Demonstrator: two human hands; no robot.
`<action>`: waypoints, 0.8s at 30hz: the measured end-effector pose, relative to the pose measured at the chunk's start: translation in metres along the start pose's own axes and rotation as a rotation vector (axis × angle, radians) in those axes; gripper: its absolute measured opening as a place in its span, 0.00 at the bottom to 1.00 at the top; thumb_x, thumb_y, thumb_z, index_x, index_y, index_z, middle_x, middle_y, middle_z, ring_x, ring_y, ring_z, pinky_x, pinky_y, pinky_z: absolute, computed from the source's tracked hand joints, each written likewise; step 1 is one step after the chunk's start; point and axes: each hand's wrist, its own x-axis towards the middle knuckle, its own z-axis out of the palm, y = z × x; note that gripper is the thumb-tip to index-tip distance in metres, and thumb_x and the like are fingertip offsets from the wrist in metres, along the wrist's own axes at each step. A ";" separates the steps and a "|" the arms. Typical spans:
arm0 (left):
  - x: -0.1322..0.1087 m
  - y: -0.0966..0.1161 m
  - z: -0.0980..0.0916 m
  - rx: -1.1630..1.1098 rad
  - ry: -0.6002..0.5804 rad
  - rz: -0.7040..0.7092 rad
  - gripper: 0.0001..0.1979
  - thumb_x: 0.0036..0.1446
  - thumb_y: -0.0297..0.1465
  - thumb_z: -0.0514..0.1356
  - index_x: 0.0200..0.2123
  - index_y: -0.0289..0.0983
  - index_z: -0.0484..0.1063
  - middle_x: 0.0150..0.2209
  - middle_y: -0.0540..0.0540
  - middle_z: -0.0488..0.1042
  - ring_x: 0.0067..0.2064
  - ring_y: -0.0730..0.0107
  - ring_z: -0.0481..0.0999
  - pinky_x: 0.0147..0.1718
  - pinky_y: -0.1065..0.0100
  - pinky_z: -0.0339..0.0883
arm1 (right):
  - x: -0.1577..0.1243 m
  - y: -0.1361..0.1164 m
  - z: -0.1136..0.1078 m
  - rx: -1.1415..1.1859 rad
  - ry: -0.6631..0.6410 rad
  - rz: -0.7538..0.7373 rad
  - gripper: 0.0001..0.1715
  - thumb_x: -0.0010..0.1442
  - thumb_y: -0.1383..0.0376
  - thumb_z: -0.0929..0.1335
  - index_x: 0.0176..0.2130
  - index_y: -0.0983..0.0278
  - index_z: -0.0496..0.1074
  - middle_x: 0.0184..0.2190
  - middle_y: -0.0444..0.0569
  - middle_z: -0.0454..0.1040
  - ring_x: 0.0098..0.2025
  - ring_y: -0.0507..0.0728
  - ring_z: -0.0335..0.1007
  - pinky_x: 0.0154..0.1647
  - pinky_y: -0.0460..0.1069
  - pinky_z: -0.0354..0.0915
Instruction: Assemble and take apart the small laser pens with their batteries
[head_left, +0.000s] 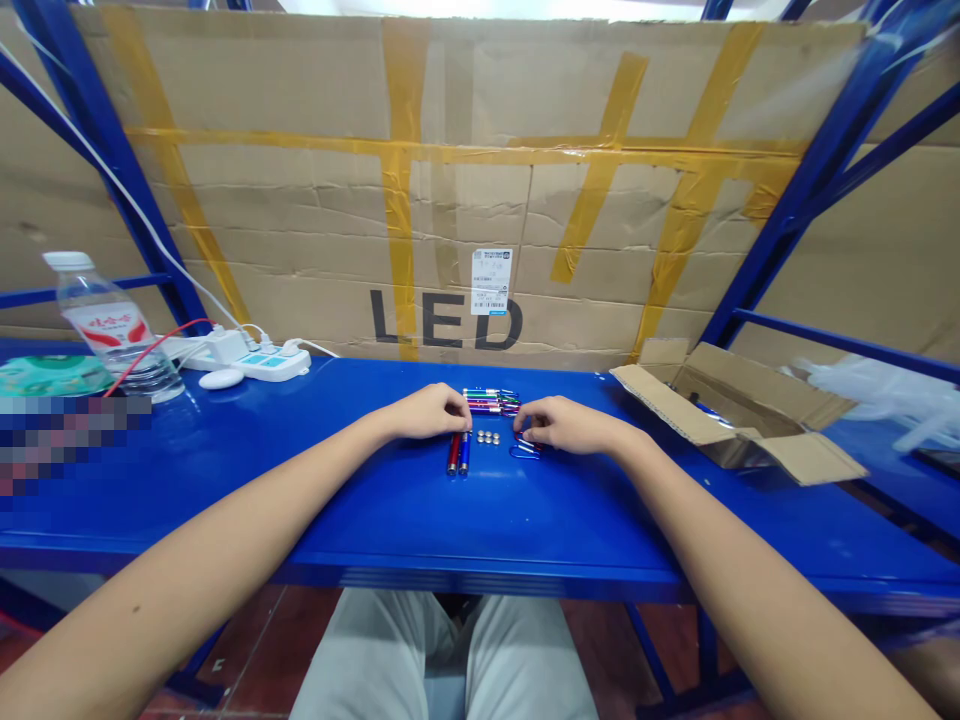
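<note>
My left hand (435, 413) is closed, its fingertips pinched at the upper end of a blue metal tube (465, 456). Beside that tube lies a matching red metal tube (453, 456). My right hand (553, 424) has its fingers curled down on a small red end piece with a wire clip (517, 437), partly hidden by the fingers. Just below it rests a blue end piece with a wire loop (528, 452). Several small button cells (487, 438) sit between my hands. Behind them, several coloured pen-like metal tubes (489, 402) with clips lie side by side.
An open cardboard box (675, 405) with metallic items inside stands right. At left are a water bottle (112, 330), a wipes pack (52, 376) and a power strip (274, 362) with cables. A large taped carton (315, 220) backs the blue table (360, 520).
</note>
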 end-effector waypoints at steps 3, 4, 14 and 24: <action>0.000 0.000 -0.001 -0.001 -0.008 -0.008 0.08 0.53 0.30 0.59 0.31 0.34 0.78 0.32 0.47 0.79 0.35 0.69 0.74 0.38 0.69 0.65 | 0.000 0.000 0.000 -0.001 0.005 0.000 0.13 0.58 0.64 0.65 0.42 0.61 0.76 0.30 0.47 0.74 0.29 0.54 0.66 0.31 0.48 0.60; 0.000 0.001 -0.002 0.001 -0.012 -0.009 0.08 0.53 0.30 0.59 0.31 0.34 0.78 0.32 0.47 0.79 0.35 0.69 0.74 0.38 0.69 0.65 | 0.000 -0.001 0.000 0.000 0.005 0.001 0.13 0.57 0.64 0.65 0.42 0.61 0.76 0.30 0.47 0.74 0.29 0.54 0.65 0.31 0.48 0.59; -0.001 -0.001 -0.004 -0.018 -0.013 -0.016 0.08 0.52 0.31 0.59 0.30 0.34 0.78 0.32 0.47 0.79 0.35 0.68 0.74 0.37 0.69 0.64 | -0.001 -0.002 -0.001 -0.016 -0.004 0.007 0.14 0.58 0.64 0.65 0.43 0.62 0.76 0.31 0.47 0.74 0.29 0.53 0.65 0.30 0.47 0.59; 0.003 -0.011 -0.002 0.022 0.147 0.002 0.11 0.55 0.35 0.58 0.32 0.35 0.77 0.33 0.47 0.79 0.37 0.67 0.75 0.39 0.67 0.64 | -0.002 -0.006 -0.003 0.000 -0.020 -0.006 0.14 0.58 0.66 0.65 0.43 0.63 0.76 0.30 0.47 0.75 0.30 0.54 0.67 0.31 0.47 0.60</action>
